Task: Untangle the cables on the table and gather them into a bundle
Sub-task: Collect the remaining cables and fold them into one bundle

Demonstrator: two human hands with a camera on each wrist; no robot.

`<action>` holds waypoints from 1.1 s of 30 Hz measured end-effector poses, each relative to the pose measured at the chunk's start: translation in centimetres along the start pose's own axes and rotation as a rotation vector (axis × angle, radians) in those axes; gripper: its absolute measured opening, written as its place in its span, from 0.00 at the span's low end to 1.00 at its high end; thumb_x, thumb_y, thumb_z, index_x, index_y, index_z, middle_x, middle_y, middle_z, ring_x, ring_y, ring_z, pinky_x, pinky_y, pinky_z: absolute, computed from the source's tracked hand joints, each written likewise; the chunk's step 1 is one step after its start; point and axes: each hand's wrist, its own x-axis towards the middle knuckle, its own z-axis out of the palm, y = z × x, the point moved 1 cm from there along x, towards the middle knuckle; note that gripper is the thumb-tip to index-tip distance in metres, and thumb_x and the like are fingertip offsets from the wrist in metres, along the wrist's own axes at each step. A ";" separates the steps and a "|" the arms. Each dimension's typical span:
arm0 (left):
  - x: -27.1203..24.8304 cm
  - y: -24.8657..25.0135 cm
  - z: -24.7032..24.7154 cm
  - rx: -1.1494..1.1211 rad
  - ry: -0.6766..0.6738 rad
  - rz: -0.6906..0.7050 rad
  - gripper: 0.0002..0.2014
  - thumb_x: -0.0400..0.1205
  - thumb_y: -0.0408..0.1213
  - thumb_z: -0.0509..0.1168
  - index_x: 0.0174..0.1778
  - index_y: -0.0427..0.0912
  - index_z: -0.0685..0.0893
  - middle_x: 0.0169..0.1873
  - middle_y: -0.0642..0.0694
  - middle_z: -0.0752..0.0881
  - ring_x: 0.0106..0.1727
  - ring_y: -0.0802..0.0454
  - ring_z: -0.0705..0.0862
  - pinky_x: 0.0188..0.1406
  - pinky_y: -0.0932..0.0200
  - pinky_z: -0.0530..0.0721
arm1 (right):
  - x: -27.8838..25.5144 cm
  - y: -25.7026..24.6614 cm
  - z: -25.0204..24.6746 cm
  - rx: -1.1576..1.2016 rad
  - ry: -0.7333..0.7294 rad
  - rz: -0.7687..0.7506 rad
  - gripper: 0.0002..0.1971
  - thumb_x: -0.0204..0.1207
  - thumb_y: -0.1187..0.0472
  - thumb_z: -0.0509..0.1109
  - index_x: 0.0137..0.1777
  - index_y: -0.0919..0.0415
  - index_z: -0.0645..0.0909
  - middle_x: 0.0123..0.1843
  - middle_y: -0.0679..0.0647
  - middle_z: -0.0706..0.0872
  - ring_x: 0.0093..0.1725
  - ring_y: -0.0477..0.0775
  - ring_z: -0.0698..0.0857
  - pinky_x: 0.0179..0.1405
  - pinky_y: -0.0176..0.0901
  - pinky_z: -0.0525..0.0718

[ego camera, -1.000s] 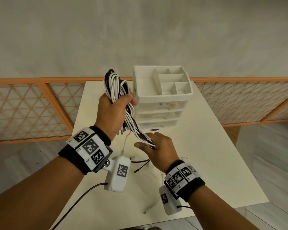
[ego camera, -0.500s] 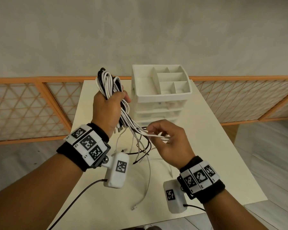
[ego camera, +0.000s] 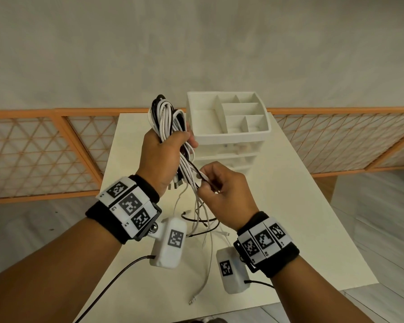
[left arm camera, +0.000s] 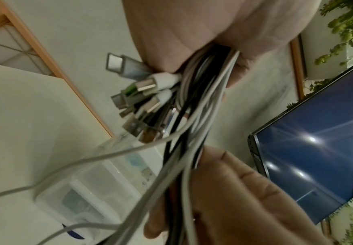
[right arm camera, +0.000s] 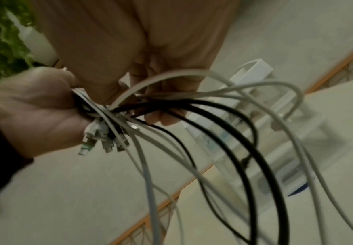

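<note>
A bundle of white and black cables (ego camera: 167, 117) stands looped above my left hand (ego camera: 163, 150), which grips it in a fist over the table. Several plugs (left arm camera: 137, 92) stick out below that fist. My right hand (ego camera: 219, 185) is just right of and below it, pinching the hanging strands (ego camera: 202, 177) between thumb and fingers. In the right wrist view the black and white cables (right arm camera: 224, 132) fan out in loops from my curled fingers. Loose cable ends (ego camera: 205, 252) trail down onto the table, one white plug (ego camera: 193, 299) lying near the front edge.
A white drawer organiser (ego camera: 229, 122) with an open compartment tray on top stands at the back of the cream table (ego camera: 301, 206), just right of the bundle. An orange lattice fence (ego camera: 33, 155) runs behind the table. A dark screen (left arm camera: 307, 157) shows in the left wrist view.
My right hand has risen from low over the table and closed in on the left hand, drawing the hanging strands up. The left hand keeps gripping the bundle and has barely moved.
</note>
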 end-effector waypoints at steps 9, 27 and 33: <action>1.4 0.6 -1.4 -0.059 0.133 0.041 0.10 0.70 0.33 0.66 0.24 0.48 0.87 0.27 0.47 0.87 0.40 0.39 0.85 0.46 0.42 0.84 | -1.6 9.1 -1.6 -0.453 -0.107 0.174 0.08 0.76 0.70 0.67 0.35 0.65 0.82 0.29 0.57 0.82 0.32 0.61 0.79 0.33 0.47 0.75; 0.5 -0.3 0.2 -0.018 0.030 -0.022 0.11 0.70 0.34 0.66 0.23 0.50 0.88 0.32 0.40 0.85 0.40 0.38 0.83 0.44 0.44 0.82 | 0.3 -0.3 -1.1 -0.191 -0.242 0.063 0.46 0.62 0.33 0.81 0.80 0.46 0.73 0.78 0.41 0.78 0.76 0.37 0.74 0.71 0.28 0.71; 0.1 -1.2 0.2 -0.033 0.009 -0.034 0.11 0.70 0.35 0.67 0.25 0.51 0.89 0.31 0.42 0.85 0.41 0.38 0.83 0.47 0.42 0.83 | 0.3 1.7 3.4 -0.068 -0.195 0.287 0.12 0.75 0.52 0.78 0.33 0.55 0.85 0.26 0.51 0.85 0.25 0.46 0.79 0.33 0.42 0.80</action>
